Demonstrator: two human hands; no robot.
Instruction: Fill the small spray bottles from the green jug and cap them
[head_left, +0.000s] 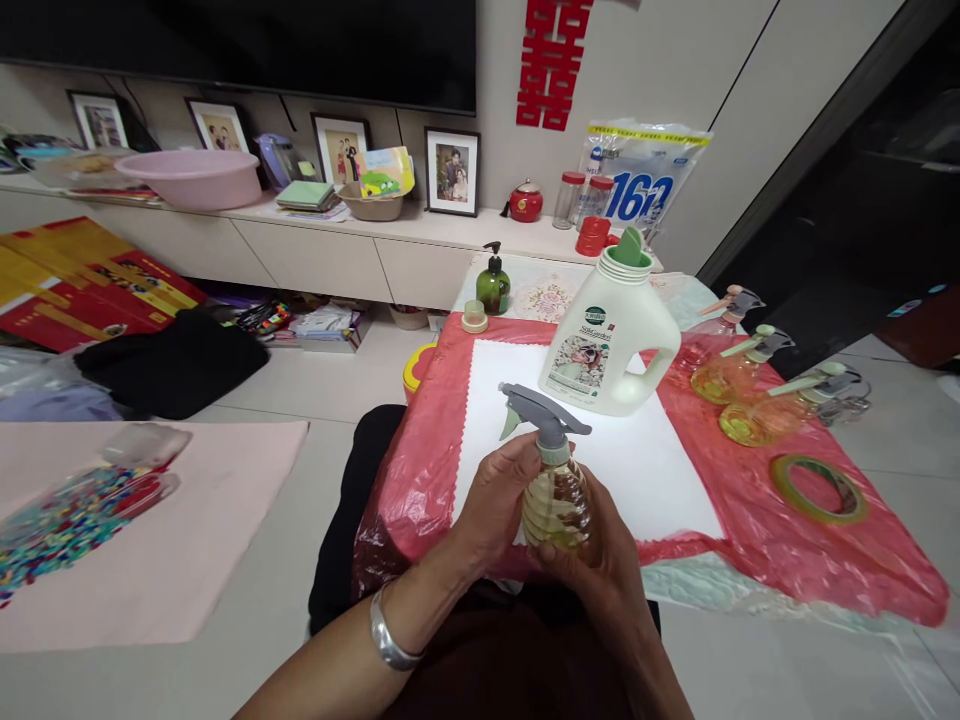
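Both hands hold a small clear spray bottle [556, 500] with yellowish liquid and a grey trigger head [538, 415], upright over the near edge of the table. My left hand [487, 505] wraps its left side near the neck; a silver bangle sits on that wrist. My right hand [607, 565] cups the bottle's lower right side. Just behind stands a big white detergent jug [611, 335] with its green cap open, on a white cloth [645, 460].
The low table carries a red plastic sheet [787, 540]. Three more spray bottles [757, 385] lie at the right, a tape roll [817, 487] near them. A green pump bottle [493, 283] and small cap [475, 316] stand at the back. Bags of beads [75, 510] lie on the floor left.
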